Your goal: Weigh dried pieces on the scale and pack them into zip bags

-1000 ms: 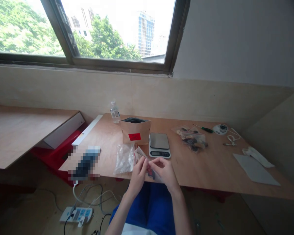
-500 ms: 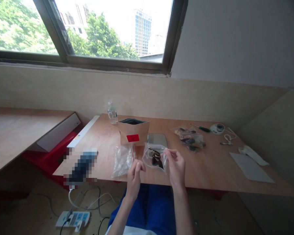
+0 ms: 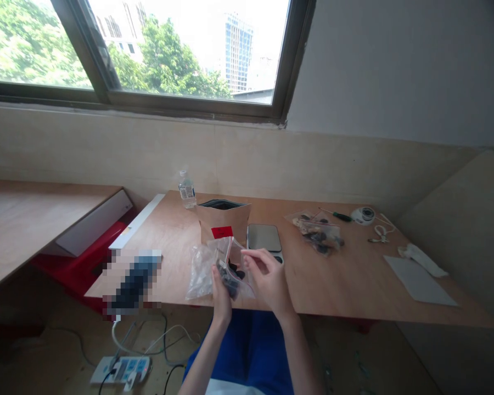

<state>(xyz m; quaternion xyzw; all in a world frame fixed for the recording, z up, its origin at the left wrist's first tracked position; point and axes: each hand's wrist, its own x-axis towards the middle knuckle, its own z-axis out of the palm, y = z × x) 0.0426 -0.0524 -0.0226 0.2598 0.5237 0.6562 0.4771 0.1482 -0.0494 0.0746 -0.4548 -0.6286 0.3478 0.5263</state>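
Between my hands, above the table's near edge, is a clear zip bag (image 3: 235, 274) with dark pieces in it; what they are I cannot make out. My left hand (image 3: 221, 296) grips it from the left and below. My right hand (image 3: 267, 274) pinches its upper right edge with closed fingertips. Just left of it lies another clear plastic bag (image 3: 198, 277). Behind stands a brown paper pouch (image 3: 208, 220), its top open, with a red label (image 3: 222, 232). Beside the pouch sits a small scale (image 3: 264, 238) with a metal top.
Filled zip bags (image 3: 320, 235), a green-handled screwdriver (image 3: 341, 216), a white dome camera (image 3: 363, 215) and a white sheet (image 3: 417, 281) lie to the right. A water bottle (image 3: 186, 191) stands at the back. Near the left edge is a blurred dark object (image 3: 138, 280). Below is a power strip (image 3: 121, 370).
The zip bag has moved left and tilted more upright, uncovering the scale. My left hand now grips its side, and my right hand has shifted left along with it.
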